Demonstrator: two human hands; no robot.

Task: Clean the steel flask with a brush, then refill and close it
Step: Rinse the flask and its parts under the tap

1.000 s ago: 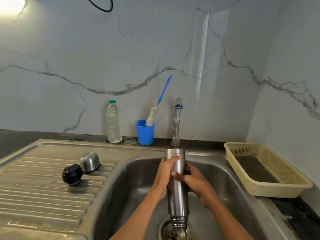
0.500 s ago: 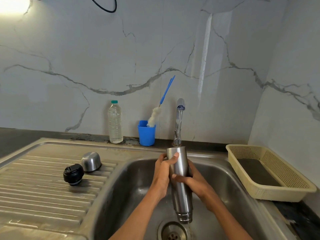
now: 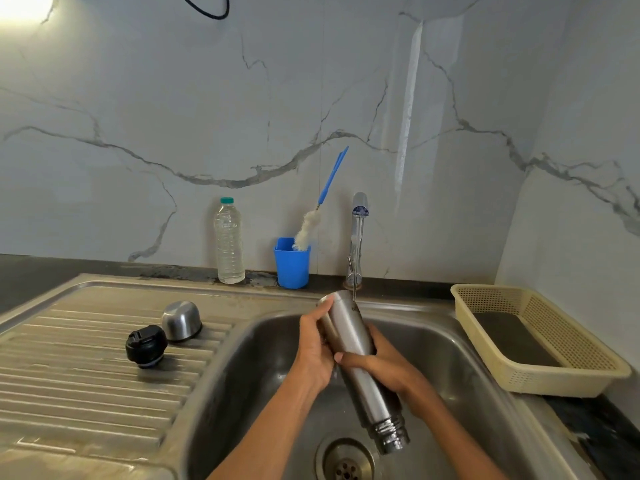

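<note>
Both hands are on the steel flask (image 3: 360, 368) over the sink basin (image 3: 263, 375). It is upside down and tilted, base up near the tap (image 3: 358, 237) at about twelve o'clock, threaded open mouth low toward five o'clock, just above and right of the drain (image 3: 343, 462). The left hand (image 3: 313, 348) wraps the upper body, fingers curled round the far side and thumb up along the base edge. The right hand (image 3: 381, 368) grips the middle from the right, fingers curled across the front of the steel. A small dark mark sits near the flask's base, too small to read.

Out on the ribbed draining board (image 3: 86, 368), at nine o'clock from the flask, lies the black stopper (image 3: 146, 345), and just beside it, toward one o'clock, the steel cup lid (image 3: 181, 320) sits dome up. The two look close to touching; I cannot tell whether they do.

Along the back ledge stands a clear plastic bottle (image 3: 228, 244) with a green cap, no label showing. Right of it stands a blue cup (image 3: 292, 263), and the bottle brush (image 3: 323, 202) leans out of it, white bristles at the rim, blue handle angled up toward one o'clock. At three o'clock a cream plastic basket (image 3: 571, 379) rests on the dark counter (image 3: 606, 431). No brand or lettering is readable anywhere.
</note>
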